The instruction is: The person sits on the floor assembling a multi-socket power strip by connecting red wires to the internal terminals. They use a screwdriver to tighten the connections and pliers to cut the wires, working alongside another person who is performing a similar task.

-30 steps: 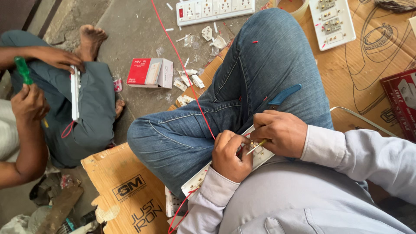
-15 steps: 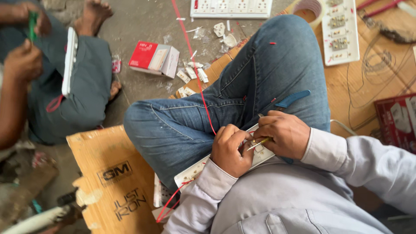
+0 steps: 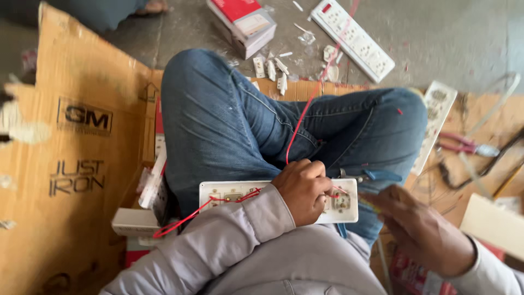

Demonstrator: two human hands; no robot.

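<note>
The left hand (image 3: 303,190) is curled with its fingers (image 3: 315,173) pressed together over the right part of a long white plastic switch-and-socket board (image 3: 236,195), which lies face-down across the person's lap with its back wiring showing. Under those fingers the board is gripped against the thigh. A thin red wire (image 3: 297,128) comes out from just above the knuckles and runs up over the blue denim jeans (image 3: 229,125) towards the floor; more red wire (image 3: 188,216) loops across the board's open back to the left of the fingers and trails down past the pale grey sleeve (image 3: 218,246).

The right hand (image 3: 423,229) is blurred, just to the right of the board's end and not touching it as far as can be seen. Its fingers (image 3: 390,199) point towards the board and something thin and yellowish (image 3: 370,206) shows at their tips, but whether they pinch it cannot be told. A blue-handled tool (image 3: 382,175) lies on the thigh just above these fingers.

Farther out, beyond the knees, a second long white multi-socket board (image 3: 360,41) rests on the grey concrete floor (image 3: 447,38), near small white plastic switch parts (image 3: 273,68) and a red-and-white cardboard box (image 3: 245,24). Red-handled pliers (image 3: 464,145) lie to the right on brown cardboard, and a large flattened brown cardboard sheet (image 3: 71,164) spreads to the left.
</note>
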